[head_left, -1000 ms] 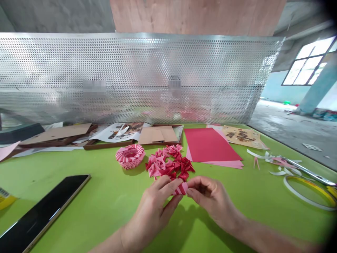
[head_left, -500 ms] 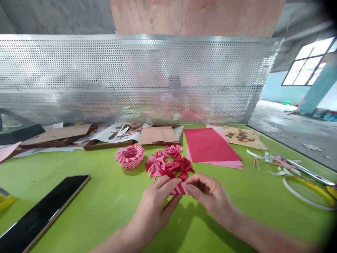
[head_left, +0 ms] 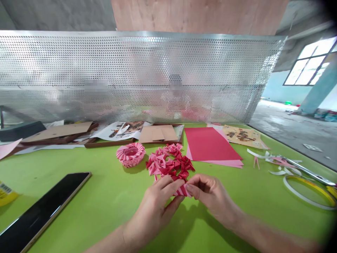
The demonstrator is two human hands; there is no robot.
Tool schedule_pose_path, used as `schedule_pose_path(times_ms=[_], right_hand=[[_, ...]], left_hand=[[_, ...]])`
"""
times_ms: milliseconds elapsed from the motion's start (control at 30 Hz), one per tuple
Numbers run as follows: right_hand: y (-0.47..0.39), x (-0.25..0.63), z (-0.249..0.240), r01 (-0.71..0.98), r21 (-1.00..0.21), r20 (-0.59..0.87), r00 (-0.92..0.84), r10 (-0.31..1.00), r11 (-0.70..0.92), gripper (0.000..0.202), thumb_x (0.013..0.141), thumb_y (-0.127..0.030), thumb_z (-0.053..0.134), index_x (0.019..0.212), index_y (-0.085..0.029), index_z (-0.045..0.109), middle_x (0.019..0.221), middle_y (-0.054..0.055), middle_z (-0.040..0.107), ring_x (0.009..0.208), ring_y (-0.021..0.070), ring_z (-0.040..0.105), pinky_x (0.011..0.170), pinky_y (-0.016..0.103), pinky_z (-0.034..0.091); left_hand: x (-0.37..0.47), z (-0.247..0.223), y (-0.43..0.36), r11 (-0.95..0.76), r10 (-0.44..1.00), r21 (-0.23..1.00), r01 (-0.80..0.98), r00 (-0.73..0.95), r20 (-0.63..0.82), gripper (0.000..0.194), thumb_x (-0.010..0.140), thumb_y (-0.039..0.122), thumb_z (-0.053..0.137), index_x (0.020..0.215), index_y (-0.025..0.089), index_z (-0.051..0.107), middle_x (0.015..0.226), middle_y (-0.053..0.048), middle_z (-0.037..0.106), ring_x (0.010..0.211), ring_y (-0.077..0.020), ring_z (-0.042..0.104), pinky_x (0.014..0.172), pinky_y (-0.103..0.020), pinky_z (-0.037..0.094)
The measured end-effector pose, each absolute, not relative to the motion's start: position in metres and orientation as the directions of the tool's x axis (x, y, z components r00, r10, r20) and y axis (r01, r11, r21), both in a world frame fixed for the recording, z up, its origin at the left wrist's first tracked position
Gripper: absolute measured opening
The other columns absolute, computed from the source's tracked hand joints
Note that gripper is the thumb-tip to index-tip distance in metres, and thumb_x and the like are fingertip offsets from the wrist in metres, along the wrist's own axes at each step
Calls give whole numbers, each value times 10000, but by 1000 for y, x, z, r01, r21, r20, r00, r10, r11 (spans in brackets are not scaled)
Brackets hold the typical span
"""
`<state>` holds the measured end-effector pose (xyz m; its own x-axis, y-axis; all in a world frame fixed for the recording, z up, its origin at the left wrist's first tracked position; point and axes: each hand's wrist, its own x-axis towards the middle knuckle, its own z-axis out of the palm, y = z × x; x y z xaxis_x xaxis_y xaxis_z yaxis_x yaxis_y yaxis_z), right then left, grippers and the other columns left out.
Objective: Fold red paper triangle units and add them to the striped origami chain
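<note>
Between my two hands is a small strip of interlocked folded paper, striped pink and red. My left hand grips its left part, fingers over the top and thumb below. At its right end, my right hand pinches the paper between thumb and forefinger. Just beyond my fingers lies a heap of folded paper pieces in pink and red. Left of the heap stands a round woven paper basket in the same colours. My fingers partly hide the strip.
A phone lies at the left on the green table. Red and pink paper sheets rest behind my right hand. To the right are scissors, paper scraps and a tape roll. Cardboard trays line a perforated metal screen.
Both hands keep their hold on the paper strip. It has shifted very slightly to the right, along with my left hand's fingers. The view has moved a little.
</note>
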<state>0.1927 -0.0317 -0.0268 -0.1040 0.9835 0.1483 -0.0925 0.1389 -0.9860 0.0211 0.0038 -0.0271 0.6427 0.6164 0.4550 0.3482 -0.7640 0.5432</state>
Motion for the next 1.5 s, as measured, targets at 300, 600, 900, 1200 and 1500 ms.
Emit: schedule_pose_path(times_ms=[300,600,900,1200,1500], right_hand=[[-32,194,-29,-94,-985,157,-120,980,146,226,774,-338,663,714,-125,617,608,-31,516,574,95,426,518,181,351],[-32,193,-28,-93,-987,142,-115,983,132,237,755,-343,681,714,-115,630,604,-30,524,566,90,426,512,175,351],[-32,194,-30,-93,-988,136,-116,984,126,263,744,-365,687,729,-109,631,608,-24,526,571,98,425,517,188,345],[-29,191,-26,-57,-985,172,-124,977,166,207,818,-314,611,722,-132,602,617,-30,508,572,97,416,511,188,341],[-31,196,-24,28,-990,136,-65,989,138,222,861,-363,528,939,-175,616,736,0,572,684,150,504,600,232,412]], left_hand=[[23,-26,3,-772,607,533,346,649,458,204,840,150,475,1019,204,558,873,-56,554,759,-169,519,634,-267,439],[24,-25,4,-781,602,511,359,651,462,232,839,159,475,1048,213,560,849,-51,560,738,-173,516,621,-276,444],[23,-25,1,-779,607,503,374,653,453,238,837,168,478,1053,198,572,839,-59,568,730,-174,524,620,-274,456],[20,-19,2,-661,719,619,425,595,359,445,788,221,551,1225,211,463,950,-80,606,739,-172,566,637,-284,498],[22,-13,6,-443,837,824,353,492,239,225,774,207,570,988,188,639,769,-34,658,660,-146,570,550,-213,461]])
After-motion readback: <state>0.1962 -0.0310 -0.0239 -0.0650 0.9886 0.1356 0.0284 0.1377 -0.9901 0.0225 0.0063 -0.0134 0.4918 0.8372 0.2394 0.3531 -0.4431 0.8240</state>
